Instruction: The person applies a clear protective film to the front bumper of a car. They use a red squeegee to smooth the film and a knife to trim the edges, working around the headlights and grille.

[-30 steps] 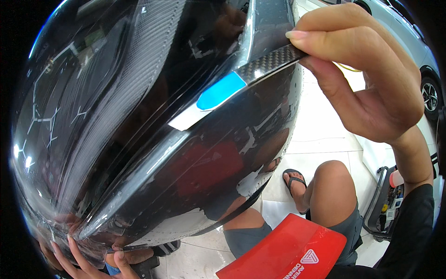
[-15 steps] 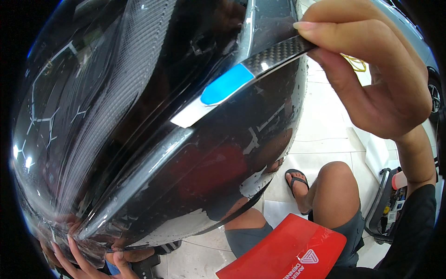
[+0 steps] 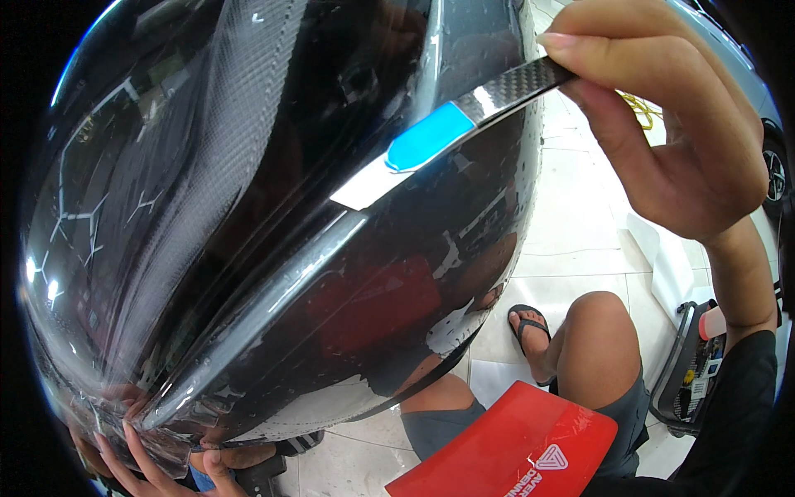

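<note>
My right hand (image 3: 654,124) pinches the dark checked end of a slim flat tool (image 3: 431,139) between thumb and fingers. The tool has a blue middle section and a pale angled tip, which lies at a shiny ridge (image 3: 273,290) on a glossy black car part (image 3: 389,240). At the lower left my left hand (image 3: 157,472) has its fingers stretched and apart. Its fingertips touch bunched clear film (image 3: 166,447) at the part's lower corner; the rest of the hand leaves the picture.
A red sheet (image 3: 505,443) lies over my lap, low in the picture. Beside my right arm an open dark case (image 3: 691,373) holds small items. White paper (image 3: 662,257) and a yellow cord (image 3: 639,109) lie on the tiled floor (image 3: 571,248). A car wheel (image 3: 774,170) shows far right.
The slim flat tool has slid a little up and to the right along the ridge, with my right hand shifting slightly along. My left hand looks much the same.
</note>
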`<state>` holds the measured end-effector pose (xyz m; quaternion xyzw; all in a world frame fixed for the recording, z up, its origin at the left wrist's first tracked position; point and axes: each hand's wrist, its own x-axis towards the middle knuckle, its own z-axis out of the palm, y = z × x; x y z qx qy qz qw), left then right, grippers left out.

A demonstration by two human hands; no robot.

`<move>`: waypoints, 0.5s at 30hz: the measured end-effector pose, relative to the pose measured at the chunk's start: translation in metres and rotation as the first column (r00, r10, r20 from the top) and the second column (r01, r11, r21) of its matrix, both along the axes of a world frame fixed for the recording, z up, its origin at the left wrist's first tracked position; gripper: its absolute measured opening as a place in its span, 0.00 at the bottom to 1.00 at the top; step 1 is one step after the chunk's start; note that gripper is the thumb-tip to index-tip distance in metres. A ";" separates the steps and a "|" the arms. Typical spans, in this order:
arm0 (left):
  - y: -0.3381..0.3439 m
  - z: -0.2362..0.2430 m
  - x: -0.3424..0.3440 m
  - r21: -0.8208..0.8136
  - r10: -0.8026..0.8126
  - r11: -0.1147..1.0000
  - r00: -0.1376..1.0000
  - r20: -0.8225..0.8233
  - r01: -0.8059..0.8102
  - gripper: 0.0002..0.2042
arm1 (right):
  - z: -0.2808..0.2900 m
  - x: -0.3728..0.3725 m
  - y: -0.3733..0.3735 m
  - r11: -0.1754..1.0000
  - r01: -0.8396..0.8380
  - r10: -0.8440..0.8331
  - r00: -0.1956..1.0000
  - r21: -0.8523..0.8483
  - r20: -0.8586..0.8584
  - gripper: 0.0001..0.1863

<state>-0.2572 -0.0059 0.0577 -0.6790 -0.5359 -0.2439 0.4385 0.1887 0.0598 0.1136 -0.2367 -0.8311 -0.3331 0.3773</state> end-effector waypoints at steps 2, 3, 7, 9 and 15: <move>0.001 -0.001 -0.001 -0.006 -0.006 1.000 1.000 0.007 0.006 0.42 | 0.000 0.000 0.002 1.000 -0.016 0.016 1.000 0.002 -0.007 0.12; 0.002 -0.001 -0.001 -0.008 -0.006 1.000 1.000 0.002 0.006 0.41 | 0.000 0.000 0.003 1.000 -0.025 0.025 1.000 0.002 -0.009 0.12; 0.004 -0.003 -0.002 -0.011 -0.009 1.000 1.000 -0.003 0.009 0.41 | 0.006 0.002 0.006 0.998 -0.066 0.066 0.997 0.006 -0.025 0.11; 0.005 -0.005 -0.001 -0.012 -0.011 1.000 1.000 0.002 0.011 0.41 | 0.007 0.004 0.008 0.996 -0.085 0.085 0.996 0.000 -0.033 0.11; 0.006 -0.012 -0.005 -0.012 -0.021 1.000 1.000 0.017 0.021 0.41 | 0.000 0.007 0.014 0.995 -0.049 0.048 0.999 0.086 0.022 0.11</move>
